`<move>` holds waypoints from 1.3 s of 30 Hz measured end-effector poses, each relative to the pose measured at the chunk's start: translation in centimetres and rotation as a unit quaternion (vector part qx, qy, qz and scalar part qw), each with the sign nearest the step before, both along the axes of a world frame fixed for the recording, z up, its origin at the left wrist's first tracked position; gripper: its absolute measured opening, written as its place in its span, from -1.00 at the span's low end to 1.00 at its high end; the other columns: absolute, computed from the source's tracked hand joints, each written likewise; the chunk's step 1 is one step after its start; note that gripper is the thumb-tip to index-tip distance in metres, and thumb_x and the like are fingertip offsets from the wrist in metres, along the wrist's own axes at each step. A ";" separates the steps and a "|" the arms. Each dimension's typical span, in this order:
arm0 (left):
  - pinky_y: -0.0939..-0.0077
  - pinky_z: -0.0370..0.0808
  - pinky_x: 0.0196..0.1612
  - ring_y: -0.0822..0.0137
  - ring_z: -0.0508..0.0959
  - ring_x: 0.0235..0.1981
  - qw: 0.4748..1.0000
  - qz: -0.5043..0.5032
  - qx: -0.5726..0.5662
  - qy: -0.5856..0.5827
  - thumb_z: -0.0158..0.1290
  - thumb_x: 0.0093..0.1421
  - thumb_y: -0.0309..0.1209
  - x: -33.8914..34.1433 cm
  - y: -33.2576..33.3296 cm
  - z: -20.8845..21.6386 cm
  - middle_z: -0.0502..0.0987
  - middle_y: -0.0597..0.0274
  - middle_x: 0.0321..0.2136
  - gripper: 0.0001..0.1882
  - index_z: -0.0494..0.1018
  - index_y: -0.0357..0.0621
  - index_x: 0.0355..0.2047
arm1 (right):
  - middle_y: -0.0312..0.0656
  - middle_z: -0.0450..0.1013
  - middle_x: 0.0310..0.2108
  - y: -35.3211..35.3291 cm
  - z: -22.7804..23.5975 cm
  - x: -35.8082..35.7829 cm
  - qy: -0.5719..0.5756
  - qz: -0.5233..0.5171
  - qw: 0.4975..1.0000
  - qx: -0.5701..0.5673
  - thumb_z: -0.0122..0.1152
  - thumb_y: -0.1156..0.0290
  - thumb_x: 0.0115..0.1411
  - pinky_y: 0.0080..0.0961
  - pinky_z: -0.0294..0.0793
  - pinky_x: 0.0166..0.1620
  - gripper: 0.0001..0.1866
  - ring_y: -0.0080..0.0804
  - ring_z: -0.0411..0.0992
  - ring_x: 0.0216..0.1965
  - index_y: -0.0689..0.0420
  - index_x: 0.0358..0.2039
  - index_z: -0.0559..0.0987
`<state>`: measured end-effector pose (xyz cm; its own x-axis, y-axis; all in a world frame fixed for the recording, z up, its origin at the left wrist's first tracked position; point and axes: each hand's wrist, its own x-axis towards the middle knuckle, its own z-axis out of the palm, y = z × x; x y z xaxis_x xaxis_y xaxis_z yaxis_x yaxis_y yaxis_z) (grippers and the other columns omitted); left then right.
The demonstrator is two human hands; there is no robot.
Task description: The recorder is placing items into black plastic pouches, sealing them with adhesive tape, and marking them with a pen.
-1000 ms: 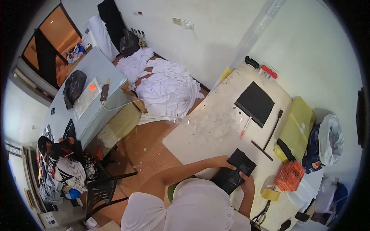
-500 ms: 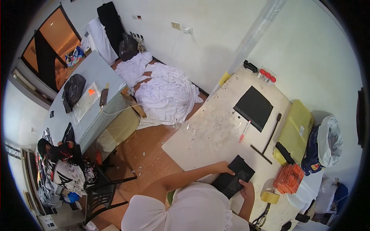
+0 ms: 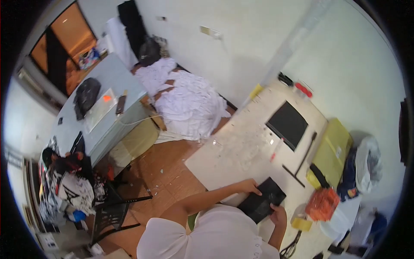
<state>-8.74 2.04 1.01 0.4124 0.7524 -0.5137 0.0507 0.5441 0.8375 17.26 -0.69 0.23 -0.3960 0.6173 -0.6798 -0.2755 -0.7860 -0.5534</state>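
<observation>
Just in front of me at the near edge of the cream table, both my hands hold a flat black rectangular piece (image 3: 264,199). It looks like a thin pouch or folded sheet; I cannot make out which. My left hand (image 3: 249,186) grips its far left edge, thumb on top. At its right edge, my right hand (image 3: 278,214) closes on it, the thumb lying over the surface. A larger black sheet (image 3: 288,125) lies flat farther back on the table. Between the two are a red-and-white marker (image 3: 277,149) and a black T-shaped bar tool (image 3: 299,163).
On the right of the table (image 3: 224,159) stand a yellow package (image 3: 331,149), an orange wrapped bundle (image 3: 322,204), a yellow tape roll (image 3: 301,224) and scissors (image 3: 292,246). White cloth (image 3: 187,103) is heaped on the floor. A black chair (image 3: 113,216) and a grey-blue table (image 3: 108,80) stand left.
The whole view has shifted slightly right and down, and is blurrier. Both hands keep hold of the black piece, my right thumb now closer to its right edge.
</observation>
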 end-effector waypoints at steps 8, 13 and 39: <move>0.44 0.42 -0.52 0.36 0.46 -0.59 0.994 0.027 0.091 0.054 0.21 -0.11 -0.25 1.5 -1.2 -3.9 0.50 0.18 -0.61 -0.65 0.53 -0.29 -0.41 | -0.03 0.39 -0.13 -0.7 1.0 -0.8 0.003 -0.026 0.999 0.033 0.12 0.55 0.04 -0.27 0.37 -0.02 -0.55 -0.20 0.40 -0.12 0.38 -0.03 0.30; 0.40 0.51 -0.51 0.29 0.52 -0.51 0.996 0.037 0.071 0.050 0.20 -0.10 -0.31 0.5 -1.5 -1.8 0.52 0.14 -0.51 -0.65 0.53 -0.25 -0.30 | -0.05 0.38 -0.08 1.1 -0.8 0.9 0.023 0.012 0.999 0.038 0.13 0.51 0.05 -0.31 0.40 -0.02 -0.50 -0.23 0.39 -0.09 0.33 0.02 0.27; 0.27 0.55 -0.40 0.21 0.55 -0.40 0.998 0.032 -0.052 -0.019 0.19 -0.07 -0.42 1.3 -0.6 -2.1 0.52 0.08 -0.40 -0.63 0.47 -0.31 -0.22 | -0.05 0.42 -0.14 -0.1 -2.5 2.1 -0.006 -0.042 0.999 -0.001 0.09 0.44 0.11 -0.33 0.49 -0.15 -0.63 -0.24 0.44 -0.16 0.27 -0.07 0.34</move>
<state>-7.41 1.42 -1.13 0.3855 0.7209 -0.5759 -0.0169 0.6295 0.7768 19.37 -0.82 -2.31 -0.3341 0.6473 -0.6851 -0.3345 -0.7610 -0.5558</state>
